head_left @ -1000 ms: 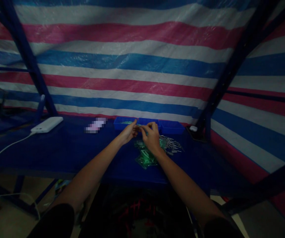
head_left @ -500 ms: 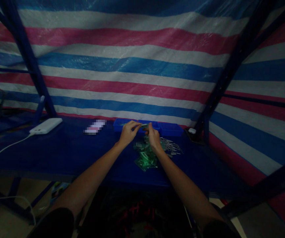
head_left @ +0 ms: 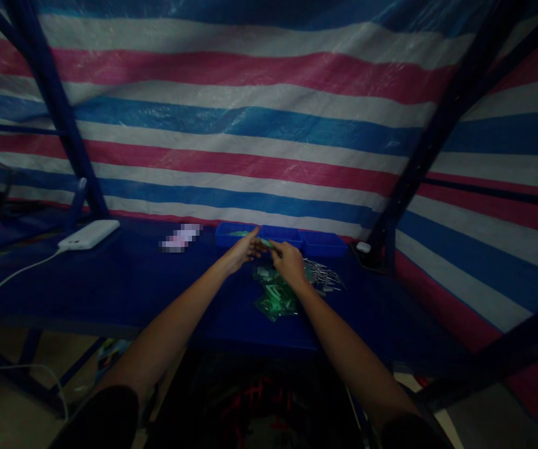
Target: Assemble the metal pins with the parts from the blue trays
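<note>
Head view: what is the right hand (head_left: 290,260) doing?

— Its grip is pinching a small green strip (head_left: 267,243) tightly, with thumb and fingers bearing on the end nearer that hand. The strip is being held between the two hands, above the worktop (head_left: 156,290), near the blue trays.

— And the left hand (head_left: 241,252)?

— It is facing the other end of the strip. Its thumb is pointing up and its fingers are curling loosely. I am not able to tell whether this grip is touching or holding the strip.

— Which parts are lying nearby?

— Green bags (head_left: 277,300) are lying in a pile on the near side of the hands. Metal pins (head_left: 325,274) are lying in a loose heap just to the right of the bags.

— How are the trays standing?

— Three are standing in a row at the back. The left tray (head_left: 224,240) is holding pale green pieces (head_left: 239,233); the middle tray (head_left: 280,234) is standing partly behind the right hand; the right tray (head_left: 325,247) is standing beyond the pins.

— Other items?

— A white box (head_left: 90,235) is lying well to the left, with a white cable (head_left: 20,277) running from it. A striped sheet (head_left: 250,146) is hanging behind everything.
</note>
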A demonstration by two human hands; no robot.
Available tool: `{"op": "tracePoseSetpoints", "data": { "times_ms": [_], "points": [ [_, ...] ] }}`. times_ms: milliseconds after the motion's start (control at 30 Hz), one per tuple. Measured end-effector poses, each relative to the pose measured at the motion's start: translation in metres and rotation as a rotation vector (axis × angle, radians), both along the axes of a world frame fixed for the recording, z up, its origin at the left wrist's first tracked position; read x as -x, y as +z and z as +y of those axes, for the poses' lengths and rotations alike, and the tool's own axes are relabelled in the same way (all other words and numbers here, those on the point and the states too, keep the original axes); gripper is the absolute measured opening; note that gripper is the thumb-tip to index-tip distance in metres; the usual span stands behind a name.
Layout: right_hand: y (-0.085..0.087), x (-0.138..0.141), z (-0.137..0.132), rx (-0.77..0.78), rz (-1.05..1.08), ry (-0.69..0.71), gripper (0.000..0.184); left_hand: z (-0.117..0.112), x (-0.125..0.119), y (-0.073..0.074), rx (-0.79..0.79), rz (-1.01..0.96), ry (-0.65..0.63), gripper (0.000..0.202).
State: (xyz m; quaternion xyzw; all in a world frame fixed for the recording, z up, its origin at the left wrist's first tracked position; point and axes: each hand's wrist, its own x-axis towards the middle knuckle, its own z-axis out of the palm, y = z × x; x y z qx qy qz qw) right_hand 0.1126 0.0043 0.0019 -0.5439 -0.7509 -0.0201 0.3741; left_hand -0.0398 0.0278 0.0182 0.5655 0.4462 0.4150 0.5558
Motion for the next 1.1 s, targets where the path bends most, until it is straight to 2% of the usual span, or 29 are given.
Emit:
{"op": "tracePoseSetpoints", "data": {
  "times_ms": [100, 167, 267, 333, 400, 500, 567, 633, 700, 800, 900, 967, 1033, 1100],
  "points": [
    [-0.001, -0.003, 0.003, 0.027, -0.011, 0.001, 0.037, 0.003, 0.000, -0.003, -0.002, 0.036, 0.038, 0.028],
    [-0.001, -0.003, 0.005, 0.047, 0.008, 0.038, 0.042, 0.005, 0.000, -0.005, -0.115, 0.130, 0.116, 0.017],
    [0.001, -0.002, 0.008, 0.085, 0.123, 0.107, 0.041, 0.005, 0.000, -0.005, -0.505, 0.345, 0.305, 0.013],
    [0.002, -0.001, 0.009, 0.158, 0.274, 0.162, 0.038, 0.003, 0.001, -0.005, -0.767, 0.456, 0.368, 0.014],
    [0.003, 0.000, 0.011, 0.329, 0.507, 0.214, 0.050, -0.001, 0.000, -0.004, -0.932, 0.510, 0.337, 0.016],
    [0.003, -0.001, 0.014, 0.582, 0.877, 0.245, 0.065, -0.007, -0.005, -0.004, -1.078, 0.526, 0.235, 0.017],
    [0.003, -0.002, 0.015, 0.569, 1.007, 0.229, 0.059, -0.010, -0.008, -0.004, -1.114, 0.537, 0.171, 0.019],
    [0.004, -0.004, 0.015, 0.413, 0.990, 0.200, 0.050, -0.011, -0.011, -0.004, -1.094, 0.548, 0.136, 0.019],
    [0.005, -0.005, 0.013, 0.200, 0.829, 0.168, 0.044, -0.010, -0.011, -0.004, -1.029, 0.543, 0.133, 0.017],
    [0.005, -0.003, 0.008, -0.017, 0.519, 0.139, 0.039, -0.007, -0.010, -0.001, -0.764, 0.442, 0.120, 0.030],
    [0.004, 0.000, 0.002, -0.047, 0.331, 0.170, 0.036, -0.002, -0.007, 0.001, -0.381, 0.222, 0.110, 0.053],
    [0.002, 0.001, 0.000, -0.040, 0.285, 0.203, 0.034, 0.002, -0.005, 0.001, -0.233, 0.109, 0.129, 0.051],
    [0.001, 0.003, -0.001, -0.027, 0.276, 0.207, 0.035, 0.005, -0.002, 0.000, -0.218, 0.074, 0.165, 0.038],
    [0.001, 0.004, -0.001, -0.008, 0.289, 0.193, 0.035, 0.007, -0.001, -0.002, -0.298, 0.111, 0.194, 0.027]
  ]
}}
